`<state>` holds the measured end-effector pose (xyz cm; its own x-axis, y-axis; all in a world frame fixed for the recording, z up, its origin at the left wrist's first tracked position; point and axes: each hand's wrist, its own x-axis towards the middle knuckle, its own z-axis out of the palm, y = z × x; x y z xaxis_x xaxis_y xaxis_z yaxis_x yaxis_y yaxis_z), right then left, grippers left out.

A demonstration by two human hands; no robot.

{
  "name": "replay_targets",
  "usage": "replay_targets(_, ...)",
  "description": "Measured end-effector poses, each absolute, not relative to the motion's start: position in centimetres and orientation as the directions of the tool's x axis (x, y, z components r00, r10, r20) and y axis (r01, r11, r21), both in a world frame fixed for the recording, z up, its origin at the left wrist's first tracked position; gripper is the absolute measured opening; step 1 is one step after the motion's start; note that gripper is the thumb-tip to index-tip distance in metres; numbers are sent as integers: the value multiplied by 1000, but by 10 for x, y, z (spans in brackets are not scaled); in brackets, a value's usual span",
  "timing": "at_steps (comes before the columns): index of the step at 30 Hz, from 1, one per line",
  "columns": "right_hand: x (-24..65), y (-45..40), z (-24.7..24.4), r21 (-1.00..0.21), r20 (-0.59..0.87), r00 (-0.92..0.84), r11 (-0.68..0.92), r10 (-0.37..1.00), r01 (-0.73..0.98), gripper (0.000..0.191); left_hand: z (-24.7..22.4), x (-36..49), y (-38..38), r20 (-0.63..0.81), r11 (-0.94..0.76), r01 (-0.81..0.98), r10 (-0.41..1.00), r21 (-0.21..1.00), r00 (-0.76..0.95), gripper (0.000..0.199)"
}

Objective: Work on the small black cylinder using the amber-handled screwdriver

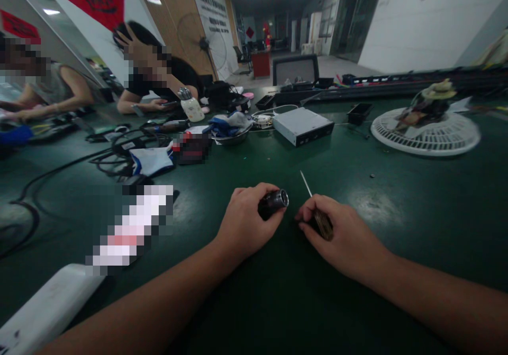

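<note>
My left hand (pixel 248 215) is closed round a short black cylinder (pixel 273 202) with a shiny metal ring at its open end, which faces right; its kind I cannot make out. A little to the right, my right hand (pixel 341 233) grips a screwdriver (pixel 324 225) by its brownish handle. The thin metal shaft points away from me and slightly left. Tool and cylinder are apart, both just over the dark green table (pixel 254 302). Part of the cylinder is hidden by my left fingers.
Ahead lies a grey optical disc drive (pixel 304 125). A white fan grille with a motor (pixel 426 130) rests at right. Gloves (pixel 153 159), black cables (pixel 119 148) and a bowl (pixel 234 137) lie left. A white object (pixel 51 302) is near my left forearm. Two people sit at far left.
</note>
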<state>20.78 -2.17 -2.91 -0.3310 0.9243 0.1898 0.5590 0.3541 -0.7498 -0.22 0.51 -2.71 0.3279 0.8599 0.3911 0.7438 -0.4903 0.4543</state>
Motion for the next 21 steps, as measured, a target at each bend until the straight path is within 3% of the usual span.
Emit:
replay_targets(3, 209, -22, -28, -820, 264, -270, 363, 926, 442, 16, -27, -3, 5, 379, -527, 723, 844, 447, 380, 23)
replay_targets(8, 209, -24, -28, -832, 388, -172, 424, 906, 359, 24, -26, -3, 3, 357, -634, 651, 774, 418, 524, 24)
replay_targets(17, 209, -21, -28, -850, 268, -151, 307, 952, 427, 26, -25, -5, 2, 367, -738, 563, 674, 372, 642, 22)
replay_targets(21, 209, -21, -28, -838, 196, -225, 282, 954, 468, 23, -27, -4, 4, 397, -784, 510, 620, 354, 677, 22)
